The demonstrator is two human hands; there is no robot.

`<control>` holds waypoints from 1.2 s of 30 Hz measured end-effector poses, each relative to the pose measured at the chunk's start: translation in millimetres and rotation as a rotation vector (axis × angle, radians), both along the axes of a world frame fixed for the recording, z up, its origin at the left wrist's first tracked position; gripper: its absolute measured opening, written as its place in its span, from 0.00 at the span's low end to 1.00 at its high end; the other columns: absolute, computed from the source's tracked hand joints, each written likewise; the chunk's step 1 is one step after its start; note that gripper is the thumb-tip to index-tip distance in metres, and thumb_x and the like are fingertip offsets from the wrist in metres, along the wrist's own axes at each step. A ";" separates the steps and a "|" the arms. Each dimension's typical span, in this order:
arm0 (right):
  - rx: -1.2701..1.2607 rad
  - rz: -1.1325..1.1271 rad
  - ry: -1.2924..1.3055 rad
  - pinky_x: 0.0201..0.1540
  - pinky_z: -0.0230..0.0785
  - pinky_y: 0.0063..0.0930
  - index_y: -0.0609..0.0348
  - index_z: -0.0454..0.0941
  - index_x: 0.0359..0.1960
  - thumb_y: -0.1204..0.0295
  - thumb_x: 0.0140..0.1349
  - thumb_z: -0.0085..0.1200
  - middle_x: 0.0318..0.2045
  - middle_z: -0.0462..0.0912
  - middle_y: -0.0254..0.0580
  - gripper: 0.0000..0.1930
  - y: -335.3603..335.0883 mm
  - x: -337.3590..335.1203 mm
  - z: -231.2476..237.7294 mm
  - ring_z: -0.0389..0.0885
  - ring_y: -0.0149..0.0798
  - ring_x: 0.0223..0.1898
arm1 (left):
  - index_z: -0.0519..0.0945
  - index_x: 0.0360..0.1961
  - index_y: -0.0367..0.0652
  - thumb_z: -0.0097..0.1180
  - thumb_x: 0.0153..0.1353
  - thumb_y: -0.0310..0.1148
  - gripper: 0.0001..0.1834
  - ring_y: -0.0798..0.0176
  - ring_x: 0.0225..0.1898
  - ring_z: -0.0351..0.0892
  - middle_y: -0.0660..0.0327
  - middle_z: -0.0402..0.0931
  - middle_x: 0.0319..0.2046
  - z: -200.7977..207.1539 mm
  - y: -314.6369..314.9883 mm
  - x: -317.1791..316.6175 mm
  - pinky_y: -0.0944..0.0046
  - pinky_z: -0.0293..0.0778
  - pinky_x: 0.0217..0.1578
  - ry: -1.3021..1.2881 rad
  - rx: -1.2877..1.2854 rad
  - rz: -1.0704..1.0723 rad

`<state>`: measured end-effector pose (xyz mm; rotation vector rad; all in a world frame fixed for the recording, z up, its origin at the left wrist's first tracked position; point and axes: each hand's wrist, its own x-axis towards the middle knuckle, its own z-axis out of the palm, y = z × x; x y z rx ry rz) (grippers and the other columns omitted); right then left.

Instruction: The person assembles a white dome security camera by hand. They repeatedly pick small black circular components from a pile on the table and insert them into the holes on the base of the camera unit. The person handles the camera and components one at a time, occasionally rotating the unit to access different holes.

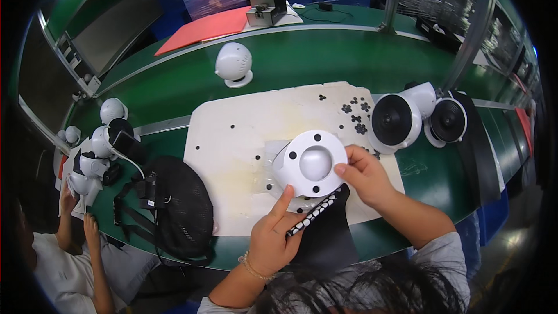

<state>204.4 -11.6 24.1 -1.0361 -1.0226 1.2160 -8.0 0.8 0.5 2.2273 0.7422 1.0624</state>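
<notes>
Over the pale board, a white rounded device (279, 170) is turned with its ring-shaped base (330, 148) facing up. Small round black pads sit on the ring, and the ring's middle opens onto a smooth white dome. My right hand (372, 180) pinches the ring's right rim, thumb on top. The index finger of my left hand (275, 237) is stretched out and touches the ring's lower left edge. Its other fingers are closed around the end of a black strip with white ovals (314, 212). A plain black sheet (328, 238) lies under that strip.
Loose black pads (360, 128) are scattered on the board (221, 186). White devices with black round fronts (396, 120) stand at right, another (234, 62) behind. A black mesh bag (180, 203) lies at left. More white devices (100, 141) stand near a co-worker's hands (91, 229).
</notes>
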 end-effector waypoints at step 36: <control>0.170 -0.243 -1.632 0.53 0.58 0.38 0.54 0.63 0.57 0.49 0.55 0.47 0.53 0.68 0.48 0.31 297.0 -37.7 -50.8 0.65 0.48 0.54 | 0.74 0.41 0.40 0.55 0.48 0.22 0.16 0.53 0.39 0.74 0.55 0.75 0.36 -4.5 -10.5 -30.8 0.62 0.70 0.41 -0.012 -0.296 0.036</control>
